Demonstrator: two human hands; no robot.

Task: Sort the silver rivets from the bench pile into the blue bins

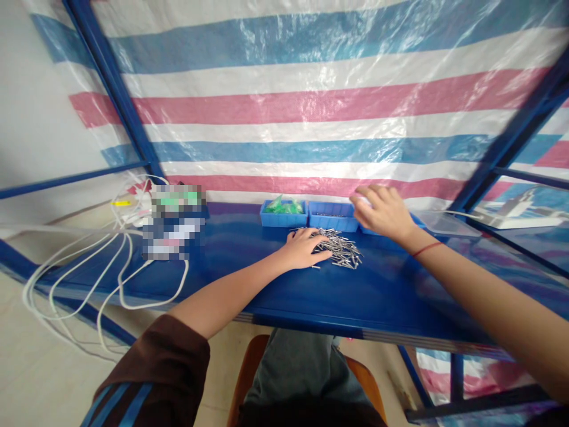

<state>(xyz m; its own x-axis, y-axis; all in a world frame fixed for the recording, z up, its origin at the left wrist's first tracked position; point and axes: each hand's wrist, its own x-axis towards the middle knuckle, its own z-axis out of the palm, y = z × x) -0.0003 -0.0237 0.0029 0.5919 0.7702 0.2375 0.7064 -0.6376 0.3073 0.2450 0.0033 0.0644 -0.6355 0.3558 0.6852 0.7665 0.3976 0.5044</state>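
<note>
Obs.: I have the left hand (304,249) palm-down at the left side of the metal pin pile (344,249), fingers partly spread and touching pins; grip on any one pin n/a to confirm. Pile lies loose on the blue surface (355,302), approx. ctr., in front of the bins. I have the right hand (383,210) raised over the right bin (418,221), fingers bent, hand part-open; can't tell if it has hold of anything. Right bin is partly hidden by it. Left bin (283,220) contains green pcs.; middle bin (333,223), just beside it, has small metal pcs. White cables (127,267) are looped at far L, w/ some hanging past the edge; adj. items blurred, can't ID.
</note>
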